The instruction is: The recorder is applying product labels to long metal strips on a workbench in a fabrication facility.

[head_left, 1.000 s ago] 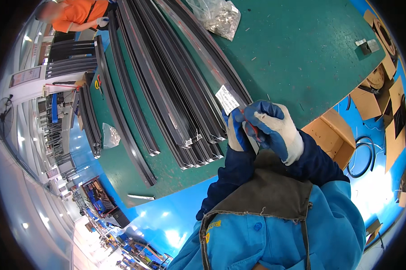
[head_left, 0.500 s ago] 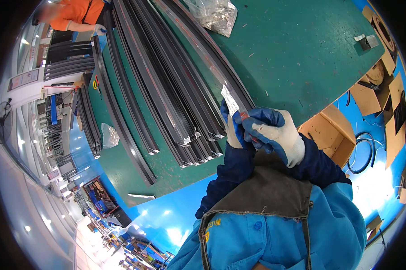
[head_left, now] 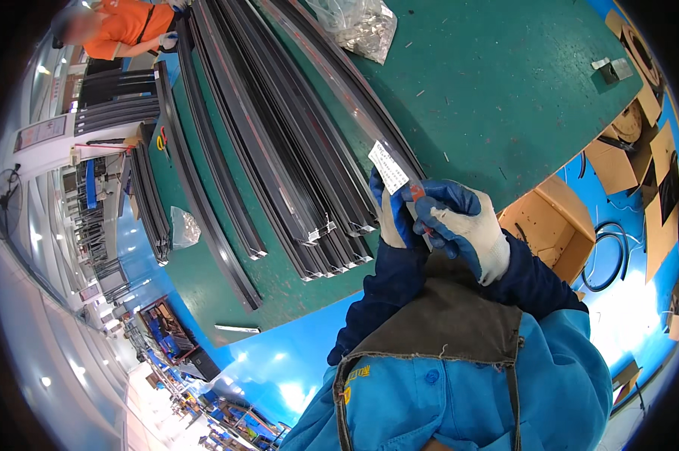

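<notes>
A long dark profile strip (head_left: 391, 128) reaches down the green table toward me, and its near end lies in my hands. My left hand (head_left: 396, 218), in a blue and white glove, is wrapped round that end from below. Close to the end, a white printed label (head_left: 388, 167) sits on the strip. Against the same end, my right hand (head_left: 466, 229), gloved alike, is closed with its fingers bent in. Something small and red (head_left: 417, 193) shows at its fingertips; its kind is too hidden to tell.
Several more dark profiles (head_left: 279, 143) lie lengthwise on the green table (head_left: 497, 90). A clear bag of small metal parts (head_left: 362, 30) rests at the far side, a smaller bag (head_left: 184, 228) at left. An open cardboard box (head_left: 554, 225) stands right. A co-worker in orange (head_left: 129, 26) is far left.
My right hand has shifted slightly, and more of the label and the red piece shows. The co-worker has leaned in, with hands at the far ends of the profiles.
</notes>
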